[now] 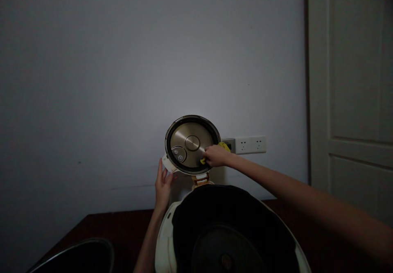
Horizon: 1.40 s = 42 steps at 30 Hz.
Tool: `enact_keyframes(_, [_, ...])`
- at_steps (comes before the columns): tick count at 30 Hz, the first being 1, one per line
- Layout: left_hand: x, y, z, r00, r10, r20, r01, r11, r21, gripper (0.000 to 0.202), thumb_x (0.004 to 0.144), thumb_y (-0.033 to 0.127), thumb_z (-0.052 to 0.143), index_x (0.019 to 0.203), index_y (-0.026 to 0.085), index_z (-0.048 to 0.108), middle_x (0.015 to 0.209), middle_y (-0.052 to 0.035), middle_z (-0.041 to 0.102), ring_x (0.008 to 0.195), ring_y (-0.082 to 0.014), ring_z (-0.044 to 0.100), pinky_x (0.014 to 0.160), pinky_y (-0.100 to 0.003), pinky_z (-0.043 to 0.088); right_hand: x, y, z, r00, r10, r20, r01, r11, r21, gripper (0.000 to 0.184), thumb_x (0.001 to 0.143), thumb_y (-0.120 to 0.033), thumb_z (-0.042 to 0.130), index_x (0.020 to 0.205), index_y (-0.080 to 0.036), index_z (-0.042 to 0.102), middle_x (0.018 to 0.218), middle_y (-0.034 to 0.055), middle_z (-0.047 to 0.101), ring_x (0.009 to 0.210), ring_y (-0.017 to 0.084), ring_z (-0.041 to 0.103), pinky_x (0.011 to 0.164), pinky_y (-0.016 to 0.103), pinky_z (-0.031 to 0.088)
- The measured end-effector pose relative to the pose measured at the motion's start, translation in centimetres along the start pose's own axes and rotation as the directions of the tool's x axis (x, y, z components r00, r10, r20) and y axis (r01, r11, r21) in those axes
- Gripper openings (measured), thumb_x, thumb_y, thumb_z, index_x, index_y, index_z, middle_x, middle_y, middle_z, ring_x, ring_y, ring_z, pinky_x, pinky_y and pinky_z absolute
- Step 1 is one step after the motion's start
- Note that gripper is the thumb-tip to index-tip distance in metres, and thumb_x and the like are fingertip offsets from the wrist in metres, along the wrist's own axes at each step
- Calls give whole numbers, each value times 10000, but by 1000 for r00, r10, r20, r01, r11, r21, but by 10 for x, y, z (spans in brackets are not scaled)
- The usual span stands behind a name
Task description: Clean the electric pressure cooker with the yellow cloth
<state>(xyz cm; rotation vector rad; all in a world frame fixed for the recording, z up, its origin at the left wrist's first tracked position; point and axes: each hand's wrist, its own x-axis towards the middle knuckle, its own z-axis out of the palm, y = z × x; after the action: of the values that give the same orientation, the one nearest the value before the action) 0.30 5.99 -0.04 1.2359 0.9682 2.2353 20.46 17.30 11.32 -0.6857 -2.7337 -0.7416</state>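
Note:
A white rice cooker [166, 240] stands on a dark table with its lid [190, 144] swung up against the wall, the round metal inner plate facing me. My left hand [163, 185] grips the lid's lower left edge, fingers curled round the white rim. My right hand [216, 155] is closed on a yellow cloth [224, 145] and presses it against the right side of the metal plate. The cooker's dark inner cavity [233, 232] lies open below, without a pot in it.
A dark inner pot [82, 256] sits on the table [123, 228] at the lower left. White wall sockets [250, 145] are fixed to the wall behind the lid. A white door [353, 93] fills the right side.

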Motion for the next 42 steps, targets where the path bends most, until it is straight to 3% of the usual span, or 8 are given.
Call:
enact_keyframes(12, [0, 0, 0, 1000, 3, 0, -3, 1000, 0, 914, 724, 412, 700, 1465, 302, 176, 1477, -99, 346, 1284, -278, 426, 848, -326, 527, 28, -41, -3, 990, -134, -34, 138, 968, 207, 348, 801, -217, 523, 1126, -171, 641, 1031, 91, 696, 938, 196, 640, 741, 237, 435])
enact_keyframes(21, [3, -5, -3, 1000, -29, -6, 28, 999, -17, 901, 721, 426, 700, 1460, 309, 196, 1467, -100, 364, 1280, -283, 431, 827, -314, 534, 14, 1, -17, 989, -94, 118, 82, 992, 101, 313, 704, -146, 583, 957, -264, 727, 905, 64, 721, 779, 235, 679, 614, 280, 476])
enact_keyframes(24, [2, -2, -2, 999, -41, -11, 41, 999, -21, 925, 712, 452, 698, 1464, 310, 177, 1469, -102, 359, 1286, -281, 424, 815, -310, 537, 19, 18, -28, 995, -74, 70, 67, 994, 91, 367, 738, -146, 579, 1074, -248, 684, 960, 69, 712, 847, 222, 670, 684, 278, 484])
enact_keyframes(27, [2, -2, -2, 999, -48, -13, 48, 999, -26, 946, 701, 458, 703, 1467, 302, 169, 1462, -109, 371, 1277, -283, 435, 805, -307, 538, 33, 28, -42, 993, -58, -98, 64, 996, 59, 423, 803, -123, 537, 1217, -197, 588, 1113, 101, 660, 1004, 211, 615, 807, 284, 462])
enact_keyframes(30, [3, -3, -2, 999, -46, -20, 45, 998, -36, 950, 693, 458, 707, 1467, 289, 182, 1455, -113, 383, 1270, -285, 443, 802, -308, 536, 54, 25, -58, 937, -128, -324, 100, 990, -102, 358, 878, -134, 490, 1230, -153, 551, 1166, 129, 618, 1076, 222, 556, 872, 332, 436])
enact_keyframes(32, [3, -5, -3, 999, -46, -20, 45, 998, -40, 965, 687, 465, 709, 1469, 283, 174, 1455, -120, 381, 1261, -288, 453, 795, -309, 535, 70, 18, -66, 884, -268, -382, 177, 950, -256, 303, 915, -160, 457, 1202, -138, 552, 1167, 145, 607, 1098, 238, 529, 882, 380, 427])
enact_keyframes(37, [3, -3, -2, 999, -49, -21, 48, 998, -36, 1010, 667, 487, 718, 1474, 271, 150, 1476, -132, 340, 1269, -293, 442, 761, -282, 532, 105, 2, -78, 733, -595, -329, 410, 773, -485, 296, 960, -170, 356, 1187, -151, 544, 1271, 137, 544, 1168, 227, 483, 932, 417, 401])
enact_keyframes(42, [2, -1, -2, 998, -67, -13, 66, 997, -39, 1023, 666, 491, 718, 1477, 271, 134, 1470, -132, 353, 1268, -287, 442, 784, -274, 519, 124, 24, -82, 731, -617, -290, 440, 753, -489, 293, 947, -169, 407, 1190, -142, 567, 1313, 116, 532, 1233, 210, 457, 1007, 392, 380])
